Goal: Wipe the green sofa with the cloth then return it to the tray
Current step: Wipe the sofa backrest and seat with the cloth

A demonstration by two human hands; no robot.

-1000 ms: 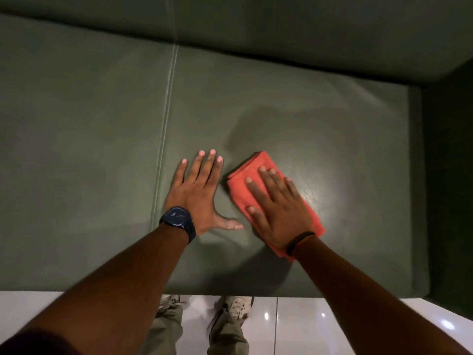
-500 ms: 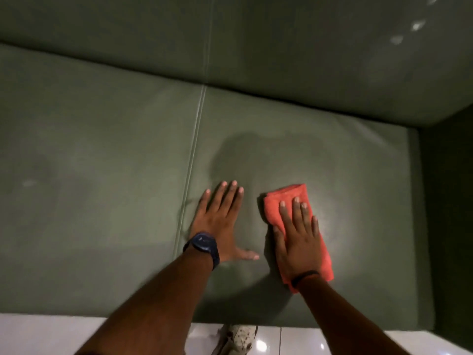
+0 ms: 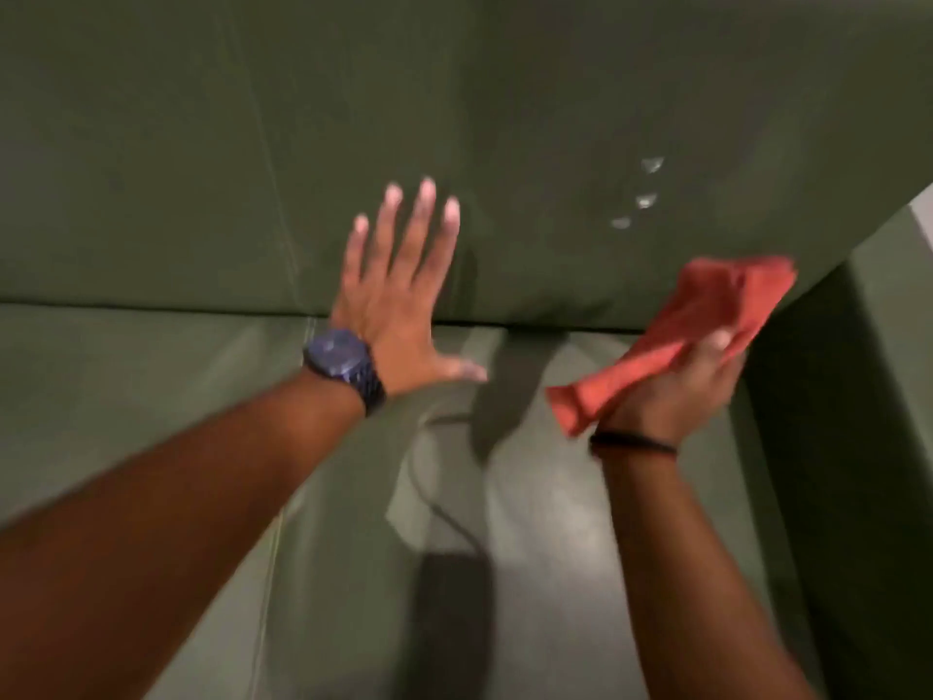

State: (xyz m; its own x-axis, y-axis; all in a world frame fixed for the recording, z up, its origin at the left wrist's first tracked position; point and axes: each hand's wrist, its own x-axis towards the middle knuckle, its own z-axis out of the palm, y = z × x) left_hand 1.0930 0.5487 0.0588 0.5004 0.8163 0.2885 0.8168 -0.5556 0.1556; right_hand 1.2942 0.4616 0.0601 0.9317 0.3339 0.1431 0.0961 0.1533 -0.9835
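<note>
We see the left hand (image 3: 399,300) spread flat with its fingers splayed and holding nothing, lying over the line where the backrest of the green sofa (image 3: 151,144) meets the seat cushion; the fingertips reach up onto the backrest and the thumb points right over the seat. Whether the palm actually presses on the upholstery we cannot tell, as the frame is blurred by motion. A dark blue wristwatch (image 3: 343,361) sits on that wrist. To the right, the right hand (image 3: 676,391) is clenched around the lower part of the red cloth (image 3: 707,320), with the thumb laid across the fabric. The cloth is folded into a long strip that runs on a slant from its near left end, which sticks out past the heel of the hand, up to its far right end, which lies in front of the lower right corner of the backrest. We cannot say whether that far end touches the backrest or is just beside it. A thin dark band (image 3: 631,442) circles the right wrist. The two hands are well apart, with bare seat cushion and their shadows between them. A vertical seam runs down the backrest to the left of the left hand, and a few small bright glints show on the backrest above the cloth. The sofa's right armrest (image 3: 868,396) rises just beside the right hand.
</note>
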